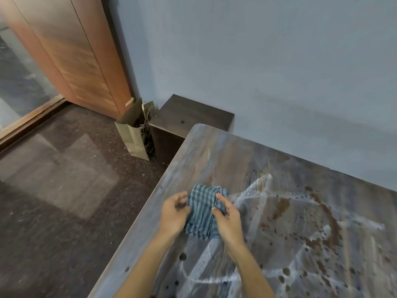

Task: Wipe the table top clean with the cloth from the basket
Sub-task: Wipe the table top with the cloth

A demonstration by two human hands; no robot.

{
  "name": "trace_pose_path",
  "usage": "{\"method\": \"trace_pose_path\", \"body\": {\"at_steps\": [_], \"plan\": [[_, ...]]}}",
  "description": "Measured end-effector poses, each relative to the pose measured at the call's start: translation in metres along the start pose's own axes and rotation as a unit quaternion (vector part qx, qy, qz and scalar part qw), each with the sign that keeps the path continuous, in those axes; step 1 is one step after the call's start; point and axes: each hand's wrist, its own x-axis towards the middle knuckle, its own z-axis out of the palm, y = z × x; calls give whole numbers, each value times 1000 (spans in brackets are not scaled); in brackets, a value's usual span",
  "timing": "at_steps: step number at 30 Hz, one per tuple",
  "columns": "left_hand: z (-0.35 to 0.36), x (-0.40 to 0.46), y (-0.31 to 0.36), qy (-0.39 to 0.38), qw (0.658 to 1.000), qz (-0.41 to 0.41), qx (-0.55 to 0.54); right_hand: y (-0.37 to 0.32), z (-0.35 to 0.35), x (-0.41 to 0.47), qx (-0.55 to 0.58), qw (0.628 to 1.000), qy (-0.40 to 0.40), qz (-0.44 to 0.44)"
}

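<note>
A blue and grey striped cloth [200,208], folded into a small bundle, is held over the left part of the table top [214,160]. My left hand [174,214] grips its left edge with curled fingers. My right hand [227,220] pinches its right side between thumb and fingers. The table top is a grey-brown wood pattern with white smears [255,190] and brown stains and spots [328,222] spread to the right of the cloth. No basket is in view.
A low dark cabinet [189,117] stands against the blue wall beyond the table's far left corner. A brown paper bag [133,134] stands on the dark floor beside it. A wooden door [71,57] is at the far left.
</note>
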Motion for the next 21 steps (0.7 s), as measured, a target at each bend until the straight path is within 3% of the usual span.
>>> {"method": "trace_pose_path", "body": {"at_steps": [10,12,15,17,19,21], "plan": [[29,134,29,69,992,102,-37,-46,25,143,-47,995,79,-45],[33,150,30,62,988,135,-32,-48,33,161,-119,985,123,-38],[36,167,24,47,977,204,29,-44,51,180,-294,942,162,-21],[35,178,16,76,961,228,134,-40,66,188,-383,905,180,-35],[33,188,9,119,942,221,222,-35,81,196,-434,876,201,-59],[33,197,5,141,942,207,223,-34,90,209,-460,858,216,-76]]}}
